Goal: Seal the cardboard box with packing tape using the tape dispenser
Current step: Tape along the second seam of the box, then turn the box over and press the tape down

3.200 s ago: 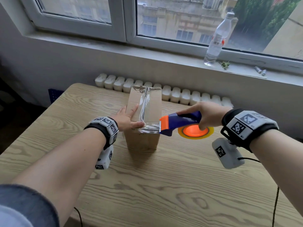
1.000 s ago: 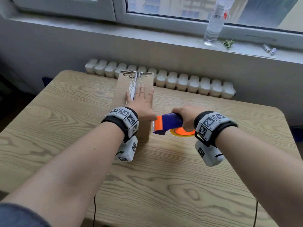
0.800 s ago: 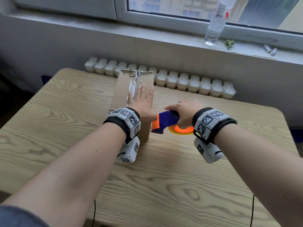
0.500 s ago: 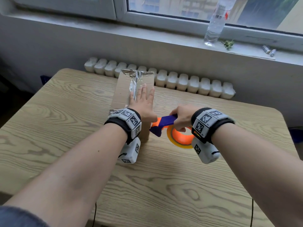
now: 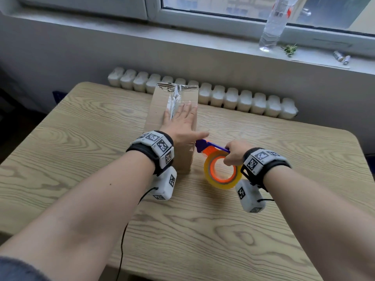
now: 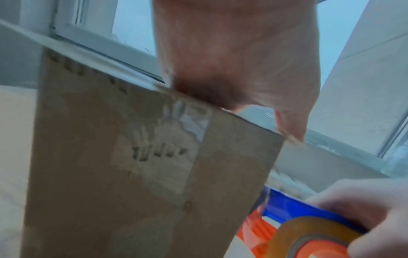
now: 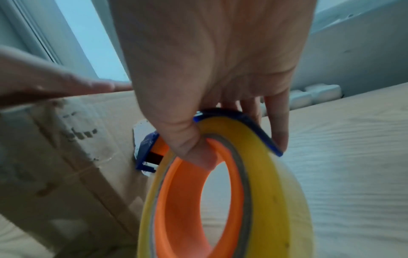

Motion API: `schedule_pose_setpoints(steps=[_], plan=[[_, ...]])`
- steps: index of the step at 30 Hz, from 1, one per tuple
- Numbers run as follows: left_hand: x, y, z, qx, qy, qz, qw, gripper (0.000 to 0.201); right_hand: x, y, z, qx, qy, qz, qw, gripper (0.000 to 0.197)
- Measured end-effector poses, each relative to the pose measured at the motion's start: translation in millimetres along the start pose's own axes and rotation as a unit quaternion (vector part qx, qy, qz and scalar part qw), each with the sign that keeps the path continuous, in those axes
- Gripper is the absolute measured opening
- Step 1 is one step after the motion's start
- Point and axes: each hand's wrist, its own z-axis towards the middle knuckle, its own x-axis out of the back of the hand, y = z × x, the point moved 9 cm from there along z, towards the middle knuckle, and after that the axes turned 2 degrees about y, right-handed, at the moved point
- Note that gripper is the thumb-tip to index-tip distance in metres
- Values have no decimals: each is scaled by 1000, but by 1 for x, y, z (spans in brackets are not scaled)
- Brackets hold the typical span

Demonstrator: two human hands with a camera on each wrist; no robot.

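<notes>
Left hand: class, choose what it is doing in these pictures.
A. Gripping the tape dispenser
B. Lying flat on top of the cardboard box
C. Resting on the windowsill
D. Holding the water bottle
B: the left hand lies flat, fingers straight, on the cardboard box; the right hand grips the tape dispenser.

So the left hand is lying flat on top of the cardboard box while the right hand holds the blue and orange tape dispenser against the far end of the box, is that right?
Not quite. The head view shows the right hand holding the blue and orange tape dispenser at the near right side of the brown cardboard box, not its far end. The left hand does lie flat on top.
</notes>
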Motion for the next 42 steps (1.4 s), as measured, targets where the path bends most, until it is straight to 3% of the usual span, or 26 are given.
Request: schedule_pose_setpoints(steps=[4, 7, 9, 11, 16, 23, 27, 32, 36, 42], plan=[[18, -32, -9, -3, 43, -30, 999, 63, -1, -9, 2, 10, -5, -44, 999, 43], [24, -68, -19, 32, 51, -52, 997, 56, 38, -29, -4, 39, 99, 31, 994, 56], [26, -86, -27, 51, 53, -64, 995, 57, 72, -48, -14, 60, 191, 94, 975, 52], [25, -100, -32, 61, 30, -80, 994, 60, 92, -71, -25, 83, 233, 105, 963, 46], [29, -109, -41, 26, -10, -38, 999, 71, 83, -125, -41, 124, 196, -3, 973, 46], [33, -98, -45, -13, -7, 44, 999, 102, 71, -137, -45, 104, 177, -117, 972, 75], [35, -92, -45, -17, -10, 57, 998, 97, 66, -140, -51, 94, 181, -131, 970, 82], [38, -88, -44, -19, 12, 92, 995, 79, 65, -148, -54, 79, 204, -129, 967, 70], [37, -87, -43, -25, 19, 105, 994, 65, 65, -146, -52, 73, 184, -120, 973, 63], [37, -88, -42, -26, -12, 99, 995, 75, 62, -138, -47, 66, 142, -105, 982, 71]])
